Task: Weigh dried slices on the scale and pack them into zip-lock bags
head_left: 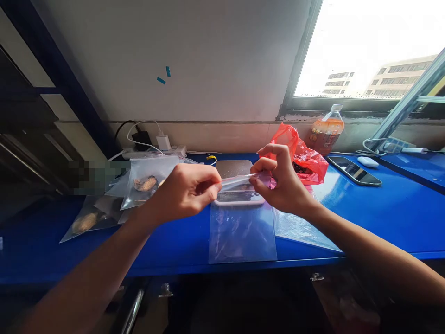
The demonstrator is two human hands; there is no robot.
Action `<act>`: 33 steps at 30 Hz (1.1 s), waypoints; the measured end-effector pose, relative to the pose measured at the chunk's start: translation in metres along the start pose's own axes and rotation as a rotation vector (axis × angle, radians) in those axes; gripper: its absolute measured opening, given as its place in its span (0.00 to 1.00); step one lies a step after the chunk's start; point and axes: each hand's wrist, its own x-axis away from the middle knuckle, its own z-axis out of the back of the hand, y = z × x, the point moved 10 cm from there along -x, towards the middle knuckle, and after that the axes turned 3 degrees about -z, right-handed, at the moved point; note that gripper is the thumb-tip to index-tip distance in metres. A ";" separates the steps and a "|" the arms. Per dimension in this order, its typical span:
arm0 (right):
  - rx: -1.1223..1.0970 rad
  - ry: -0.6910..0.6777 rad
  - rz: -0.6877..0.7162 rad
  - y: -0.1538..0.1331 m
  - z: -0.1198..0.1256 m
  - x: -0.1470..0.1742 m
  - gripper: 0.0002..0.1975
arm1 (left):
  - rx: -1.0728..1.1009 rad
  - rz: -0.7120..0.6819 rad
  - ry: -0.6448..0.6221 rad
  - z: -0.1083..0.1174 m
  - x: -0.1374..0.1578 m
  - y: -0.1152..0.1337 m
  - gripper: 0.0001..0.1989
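A clear, flat plastic bag (243, 236) is stretched between my two hands over the blue desk. My left hand (189, 190) pinches its upper left corner between thumb and fingers. At the other end of the top edge, the thumb and index finger of my right hand (283, 183) grip the bag, other fingers curled. The bag's lower part reaches down to the desk's front edge; nothing shows inside it. Behind and partly under the bag is a flat device with a grey-brown top, perhaps a kitchen scale (234, 168). Its front is seen through the plastic.
Left, clear bags (153, 162) hold brown, lumpy pieces (145, 183). A red plastic bag (314, 162) with dark contents stands right, before a drink bottle (328, 130). More clear plastic (306, 234) lies nearby. Farther right are a phone (354, 170) and a small white case (367, 162).
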 end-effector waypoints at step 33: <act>-0.282 -0.068 -0.044 -0.042 0.022 0.012 0.25 | 0.455 0.185 0.298 0.027 0.009 -0.036 0.06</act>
